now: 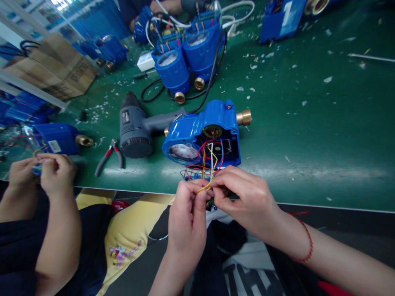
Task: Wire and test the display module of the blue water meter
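A blue water meter [216, 115] lies on the green bench in front of me, its housing uncovered, with red, yellow, white and blue wires coming out. Those wires run to a small circuit board [195, 176] at the bench edge, partly hidden by my fingers. My left hand [189, 213] pinches a yellow wire [212, 174] between thumb and forefinger. Close against it, my right hand [243, 193] is closed in a pinch at the same wires; what its fingertips hold is too small to make out.
Left of the meter lie a grey heat gun [135, 127] and red-handled cutters [110, 157]. More blue meters [171, 70] with cables stand behind. A co-worker's hands [57, 172] handle another meter [58, 137] at left. A cardboard box [68, 68] sits at the back left.
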A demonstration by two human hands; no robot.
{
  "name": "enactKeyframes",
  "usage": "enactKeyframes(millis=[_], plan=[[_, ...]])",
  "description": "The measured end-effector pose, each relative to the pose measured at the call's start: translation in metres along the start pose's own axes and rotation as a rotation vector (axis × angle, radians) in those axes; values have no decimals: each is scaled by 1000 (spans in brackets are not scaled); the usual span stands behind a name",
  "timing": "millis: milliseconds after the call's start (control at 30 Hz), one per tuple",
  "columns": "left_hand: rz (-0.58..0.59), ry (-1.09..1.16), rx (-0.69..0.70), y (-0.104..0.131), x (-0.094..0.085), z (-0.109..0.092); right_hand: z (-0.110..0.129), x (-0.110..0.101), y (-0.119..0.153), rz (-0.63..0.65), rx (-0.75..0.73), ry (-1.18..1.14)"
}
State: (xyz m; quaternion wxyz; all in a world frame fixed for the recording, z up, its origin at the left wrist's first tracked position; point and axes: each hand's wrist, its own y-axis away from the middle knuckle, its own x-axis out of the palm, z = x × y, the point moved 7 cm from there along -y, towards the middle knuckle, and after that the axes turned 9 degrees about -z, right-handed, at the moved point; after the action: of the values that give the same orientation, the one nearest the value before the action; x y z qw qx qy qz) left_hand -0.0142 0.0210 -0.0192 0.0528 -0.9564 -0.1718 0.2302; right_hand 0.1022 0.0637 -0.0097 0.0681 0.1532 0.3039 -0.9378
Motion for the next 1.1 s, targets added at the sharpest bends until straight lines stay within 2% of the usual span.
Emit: enactKeyframes(millis=[433, 633, 800, 933, 1100], plan=[[17, 57, -32, 2, 4, 1, -8, -4, 1, -113, 175, -48], [-2, 39, -18, 0, 1, 0, -13, -4, 1, -95, 222, -83], [14, 82, -45, 0, 1, 1, -10, -4, 1, -25, 190, -108], [17, 86, -52, 2, -1, 2, -2, -5, 0, 48, 67, -53], [53, 86, -47, 4, 1, 4, 0, -6, 0, 46, 38, -16]])
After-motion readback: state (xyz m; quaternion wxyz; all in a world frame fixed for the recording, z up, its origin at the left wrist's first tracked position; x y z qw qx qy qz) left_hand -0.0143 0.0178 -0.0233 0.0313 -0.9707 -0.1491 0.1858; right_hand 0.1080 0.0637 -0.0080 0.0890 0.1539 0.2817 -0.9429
